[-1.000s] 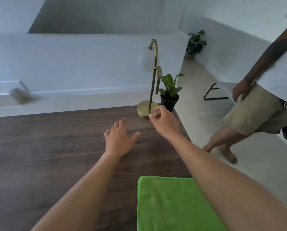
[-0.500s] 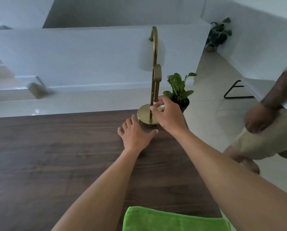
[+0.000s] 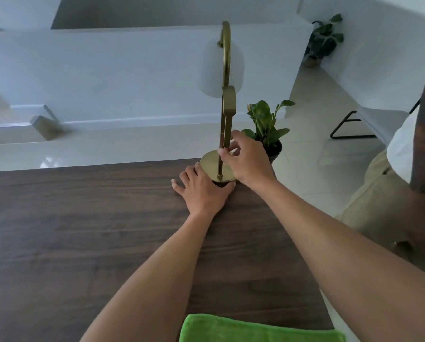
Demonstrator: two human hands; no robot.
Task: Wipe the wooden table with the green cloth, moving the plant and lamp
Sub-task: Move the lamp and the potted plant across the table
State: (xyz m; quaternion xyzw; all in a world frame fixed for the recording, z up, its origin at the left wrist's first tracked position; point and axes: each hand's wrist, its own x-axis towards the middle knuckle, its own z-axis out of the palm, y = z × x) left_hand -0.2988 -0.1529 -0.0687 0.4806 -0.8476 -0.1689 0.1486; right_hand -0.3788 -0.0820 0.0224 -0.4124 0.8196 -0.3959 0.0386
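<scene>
A brass lamp point(image 3: 225, 99) with a white shade stands at the far right corner of the dark wooden table point(image 3: 83, 230). My right hand point(image 3: 248, 161) grips the lamp's thin stem just above the round base. My left hand point(image 3: 202, 191) lies flat on the table, fingers spread, touching the near left edge of the base. A small potted plant point(image 3: 265, 129) in a dark pot stands right behind my right hand, partly hidden by it. The folded green cloth point(image 3: 256, 329) lies at the table's near edge, between my forearms.
Another person point(image 3: 404, 156) in a white shirt and beige shorts stands close to the table's right side. A white wall runs beyond the far edge. A larger potted plant point(image 3: 322, 43) sits on the floor at the back right, near a black-framed seat point(image 3: 349, 127).
Both my hands reached forward to the lamp: the right one closed round its stem, the left one slid up to its base. The other person came closer on the right.
</scene>
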